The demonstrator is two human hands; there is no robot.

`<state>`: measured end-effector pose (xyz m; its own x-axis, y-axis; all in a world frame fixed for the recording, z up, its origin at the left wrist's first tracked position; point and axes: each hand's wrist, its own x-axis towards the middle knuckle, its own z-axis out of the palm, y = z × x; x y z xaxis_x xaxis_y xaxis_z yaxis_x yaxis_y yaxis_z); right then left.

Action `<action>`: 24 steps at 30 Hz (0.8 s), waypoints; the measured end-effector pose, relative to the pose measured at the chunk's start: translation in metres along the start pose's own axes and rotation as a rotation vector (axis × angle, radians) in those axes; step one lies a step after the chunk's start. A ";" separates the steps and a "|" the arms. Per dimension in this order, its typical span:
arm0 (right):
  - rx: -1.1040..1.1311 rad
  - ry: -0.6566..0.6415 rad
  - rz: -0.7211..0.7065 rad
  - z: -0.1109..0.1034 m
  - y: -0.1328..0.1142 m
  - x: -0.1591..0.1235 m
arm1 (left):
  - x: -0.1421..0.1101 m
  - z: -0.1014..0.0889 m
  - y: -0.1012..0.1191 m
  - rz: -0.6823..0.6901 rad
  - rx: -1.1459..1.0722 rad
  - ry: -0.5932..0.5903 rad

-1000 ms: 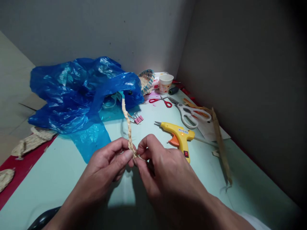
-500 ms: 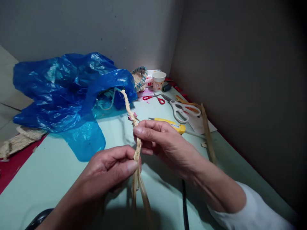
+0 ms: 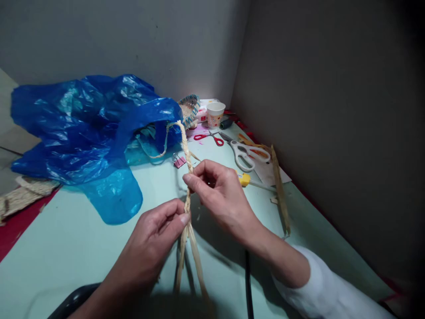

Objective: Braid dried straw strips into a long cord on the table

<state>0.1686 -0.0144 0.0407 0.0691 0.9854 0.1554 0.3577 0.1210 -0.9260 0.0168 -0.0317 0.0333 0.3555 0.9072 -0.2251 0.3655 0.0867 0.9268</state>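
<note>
A pale braid of flat plant-fibre strips (image 3: 185, 144) runs upright through the middle of the head view, held above the table. My left hand (image 3: 156, 232) pinches its lower end between thumb and forefinger, where loose strips (image 3: 196, 257) fan out downward. Higher up, my right hand (image 3: 221, 195) grips the braid between thumb and fingertips. The top of the braid bends over and thins to a strand (image 3: 158, 156) near the blue bag. Just left of the braid lies a pink binder clip (image 3: 179, 161) on the table.
Blue plastic bag (image 3: 96, 128) spreads over the left. Behind are a small woven basket (image 3: 190, 108), a paper cup (image 3: 215, 115) and red scissors (image 3: 209, 138). White scissors (image 3: 247, 155), a yellow-handled tool (image 3: 245, 179) and a dry strip (image 3: 280, 190) lie right. A black cable (image 3: 248, 283) crosses the front.
My right forearm has shifted left and its fingers are more bent. The braid's top stands more upright, its tip bending left. The binder clip shows clear of the braid. The view has shifted slightly.
</note>
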 end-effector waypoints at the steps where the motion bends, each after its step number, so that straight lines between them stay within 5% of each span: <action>1: 0.053 -0.056 0.029 -0.002 0.001 0.003 | 0.001 -0.001 -0.001 -0.015 -0.037 -0.017; 10: -0.170 -0.546 0.007 -0.010 -0.001 -0.006 | 0.010 -0.018 -0.008 -0.002 -0.172 0.121; 19: -0.416 -0.308 -0.173 0.005 -0.020 -0.027 | 0.009 -0.016 -0.001 0.081 -0.054 0.230; 24: -0.748 -0.116 -0.549 0.034 -0.005 -0.048 | 0.011 -0.012 -0.004 0.018 -0.182 0.282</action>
<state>0.1321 -0.0588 0.0264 -0.3660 0.8236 0.4332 0.8219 0.5044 -0.2646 0.0091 -0.0168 0.0302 0.0995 0.9852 -0.1398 0.1924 0.1188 0.9741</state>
